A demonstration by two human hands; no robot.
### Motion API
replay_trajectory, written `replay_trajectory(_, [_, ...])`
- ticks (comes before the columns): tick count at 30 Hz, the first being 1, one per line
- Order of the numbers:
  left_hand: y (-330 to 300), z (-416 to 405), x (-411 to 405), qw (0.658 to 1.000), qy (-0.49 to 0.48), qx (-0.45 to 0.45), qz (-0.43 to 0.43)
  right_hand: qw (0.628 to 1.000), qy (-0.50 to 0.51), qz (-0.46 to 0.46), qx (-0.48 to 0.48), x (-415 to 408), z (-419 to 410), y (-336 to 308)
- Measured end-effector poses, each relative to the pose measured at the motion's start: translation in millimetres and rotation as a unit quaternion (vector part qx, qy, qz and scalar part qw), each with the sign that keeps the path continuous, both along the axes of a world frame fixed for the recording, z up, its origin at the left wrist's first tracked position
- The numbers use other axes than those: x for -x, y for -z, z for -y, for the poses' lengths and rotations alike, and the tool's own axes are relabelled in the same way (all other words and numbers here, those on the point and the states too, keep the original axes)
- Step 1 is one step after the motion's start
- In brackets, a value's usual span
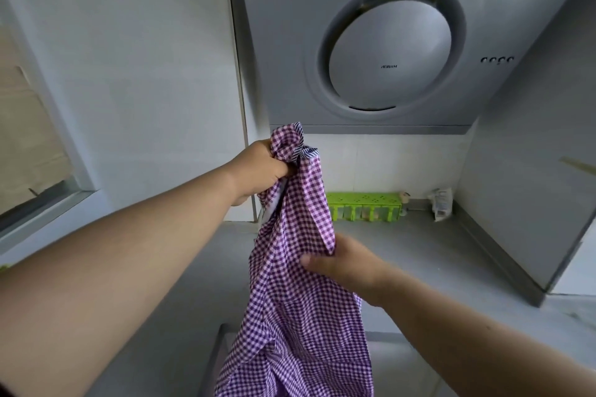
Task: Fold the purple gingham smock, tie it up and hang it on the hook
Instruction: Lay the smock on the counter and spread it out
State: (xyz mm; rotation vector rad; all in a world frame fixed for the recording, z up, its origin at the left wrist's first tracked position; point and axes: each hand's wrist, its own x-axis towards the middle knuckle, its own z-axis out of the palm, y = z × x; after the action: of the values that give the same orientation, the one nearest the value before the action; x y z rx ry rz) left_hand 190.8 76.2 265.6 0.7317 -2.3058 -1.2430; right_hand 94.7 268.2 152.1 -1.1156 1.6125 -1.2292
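Purple gingham smock (290, 284) bunched, hanging unfolded; left hand (264, 171) clenched on top, right hand (342, 264) pinching mid-cloth; folding underway; tying, hook next.

Bench (403, 251) is mostly bare grey surface in the middle, so plenty of room to move a hand there; back wall is where it gets crowded: green spice rack (364, 207) sits tight against the tiles, crumpled plastic bag (441, 203) just beside it in the corner; range hood (380, 42) hangs overhead and caps the space above; steel side panel (532, 171) walls off the right; the hanging purple gingham smock (290, 284) blocks the centre line between both arms.
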Motion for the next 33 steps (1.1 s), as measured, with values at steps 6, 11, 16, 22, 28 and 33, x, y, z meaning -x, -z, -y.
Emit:
replay_trajectory(6, [17.0,6.2,-9.4,0.999,-0.033,-0.013,0.024,0.969,0.076,-0.223,-0.078,3.7,-1.5,-8.6])
replay_trajectory(11, [44.7,6.5,-18.1,0.996,0.003,-0.018,0.084,0.817,0.191,-0.517,-0.167,99.2,-20.8,-71.6])
replay_trajectory(16, [53.4,-10.2,-5.2,0.988,0.065,-0.104,0.096,0.827,0.167,-0.503,-0.187,98.0,-40.9,-76.0])
replay_trajectory(22, [64.3,-23.8,3.4,0.98,0.108,-0.081,0.144,0.879,0.189,-0.383,-0.213,88.2,-72.2,-48.9])
replay_trajectory(28, [87.3,-16.2,4.9,0.957,0.193,-0.054,0.211,0.9,0.257,-0.308,-0.169,102.2,-101.5,-34.1])
replay_trajectory(33, [84.1,-37.9,4.0,0.912,0.226,0.077,0.334,0.898,0.233,-0.3,-0.223,97.7,-123.1,-22.1])
